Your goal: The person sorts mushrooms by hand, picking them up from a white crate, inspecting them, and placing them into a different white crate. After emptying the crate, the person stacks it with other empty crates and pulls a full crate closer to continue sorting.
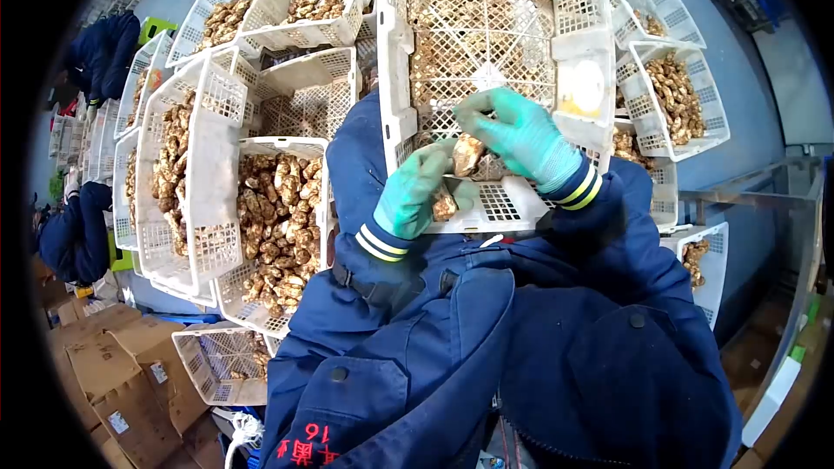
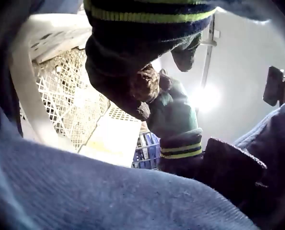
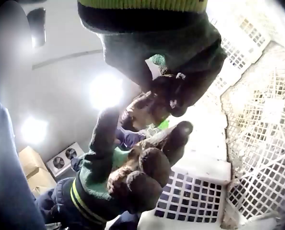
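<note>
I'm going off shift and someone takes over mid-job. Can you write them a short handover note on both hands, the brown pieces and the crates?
Left hand: gloved, fingers curled round one brown piece, at the near edge of the front crate.
Right hand: gloved, pinches a second brown piece just above the first.
Front crate: mesh floor almost bare.
Crate on the left: heaped with similar pieces.
Done: cannot tell whether the front crate was emptied or only just begun.
Left: both held pieces are not yet put down, and the heaped crate probably still needs going through.
</note>
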The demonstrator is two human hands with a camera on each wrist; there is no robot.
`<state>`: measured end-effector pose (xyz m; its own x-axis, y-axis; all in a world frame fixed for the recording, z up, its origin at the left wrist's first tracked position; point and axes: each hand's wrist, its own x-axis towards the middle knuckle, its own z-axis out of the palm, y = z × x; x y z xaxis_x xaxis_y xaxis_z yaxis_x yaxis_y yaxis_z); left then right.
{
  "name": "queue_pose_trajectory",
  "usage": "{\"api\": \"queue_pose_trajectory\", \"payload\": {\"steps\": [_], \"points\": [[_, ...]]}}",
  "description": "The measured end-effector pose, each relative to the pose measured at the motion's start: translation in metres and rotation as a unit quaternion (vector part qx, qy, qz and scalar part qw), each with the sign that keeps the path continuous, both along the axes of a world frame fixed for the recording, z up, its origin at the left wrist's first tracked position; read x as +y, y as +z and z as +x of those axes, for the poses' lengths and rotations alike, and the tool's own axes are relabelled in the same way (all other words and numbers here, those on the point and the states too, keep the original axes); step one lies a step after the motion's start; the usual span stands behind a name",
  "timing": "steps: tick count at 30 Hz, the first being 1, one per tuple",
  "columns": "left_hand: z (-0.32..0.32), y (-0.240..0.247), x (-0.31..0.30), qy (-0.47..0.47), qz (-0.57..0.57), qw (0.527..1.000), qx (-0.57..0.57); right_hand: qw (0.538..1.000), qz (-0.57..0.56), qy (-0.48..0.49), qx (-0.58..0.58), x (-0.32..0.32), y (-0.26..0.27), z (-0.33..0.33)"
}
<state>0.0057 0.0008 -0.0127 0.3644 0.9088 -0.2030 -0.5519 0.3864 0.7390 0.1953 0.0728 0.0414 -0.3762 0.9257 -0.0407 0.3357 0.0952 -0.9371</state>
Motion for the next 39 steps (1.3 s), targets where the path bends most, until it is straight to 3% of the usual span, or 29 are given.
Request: {"api": "queue_pose_trajectory", "payload": {"steps": [2, 4, 5, 6, 7, 9, 10, 12, 16, 20, 21, 22, 23, 24, 25, 26, 28, 30, 31, 36, 39], "points": [[0.005, 0.023, 0.002, -0.026, -0.011, 0.997, 0.068, 0.999, -0.022, 0.033, -0.033, -0.006, 0.009, -0.005], [-0.002, 0.025, 0.0, -0.046, -0.024, 0.993, 0.105, 0.998, 0.004, 0.031, 0.052, -0.004, 0.01, 0.002], [-0.005, 0.015, -0.001, -0.014, 0.081, 0.969, 0.234, 0.976, -0.182, -0.03, 0.118, -0.003, 0.023, 0.007], [-0.009, 0.012, -0.003, -0.003, 0.085, 0.971, 0.222, 0.98, -0.165, -0.051, 0.103, 0.0, 0.025, 0.019], [-0.012, 0.01, -0.003, 0.007, 0.09, 0.974, 0.21, 0.996, -0.067, -0.046, -0.026, 0.009, 0.009, 0.038], [-0.011, 0.01, -0.006, 0.023, -0.01, 0.995, -0.1, 0.95, 0.038, 0.007, -0.31, 0.015, -0.025, 0.074], [-0.011, 0.009, -0.007, 0.027, -0.068, 0.968, -0.241, 0.887, 0.039, 0.055, -0.457, 0.014, -0.037, 0.086], [-0.015, 0.009, -0.005, 0.01, -0.053, 0.944, -0.327, 0.835, -0.096, 0.095, -0.533, 0.005, -0.068, 0.099], [-0.023, -0.006, 0.003, -0.03, -0.053, 0.922, -0.383, 0.841, -0.082, 0.117, -0.521, -0.012, -0.109, 0.11], [-0.022, 0.012, -0.002, 0.079, -0.11, 0.948, -0.288, 0.834, -0.015, 0.162, -0.527, -0.01, -0.115, 0.111], [-0.032, 0.006, 0.001, 0.03, -0.093, 0.949, -0.3, 0.837, -0.035, 0.155, -0.524, -0.012, -0.105, 0.105], [-0.036, -0.004, 0.004, 0.002, -0.056, 0.938, -0.341, 0.841, 0.013, 0.154, -0.518, -0.016, -0.116, 0.112], [-0.045, 0.005, 0.004, 0.042, -0.05, 0.954, -0.293, 0.82, -0.001, 0.149, -0.552, -0.016, -0.118, 0.109], [-0.053, 0.017, 0.003, 0.076, -0.048, 0.965, -0.248, 0.838, -0.018, 0.143, -0.526, -0.02, -0.098, 0.101], [-0.065, 0.025, -0.002, 0.139, -0.058, 0.969, -0.195, 0.821, -0.042, 0.16, -0.547, -0.017, -0.096, 0.099], [-0.081, 0.02, 0.003, 0.133, -0.044, 0.959, -0.248, 0.815, -0.041, 0.169, -0.552, -0.014, -0.116, 0.111], [-0.116, 0.02, 0.002, 0.21, -0.043, 0.943, -0.254, 0.841, 0.067, 0.118, -0.524, -0.018, -0.127, 0.118], [-0.152, 0.038, 0.004, 0.176, 0.033, 0.951, -0.252, 0.835, 0.01, 0.075, -0.545, -0.011, -0.131, 0.114], [-0.159, 0.046, -0.001, 0.262, 0.018, 0.948, -0.179, 0.829, -0.017, 0.095, -0.551, -0.007, -0.13, 0.113], [-0.17, 0.053, -0.011, 0.253, 0.071, 0.943, -0.206, 0.782, -0.091, 0.139, -0.6, 0.009, -0.129, 0.104], [-0.156, 0.048, -0.014, 0.243, 0.089, 0.917, -0.304, 0.794, -0.08, 0.151, -0.583, 0.004, -0.133, 0.111]]}}
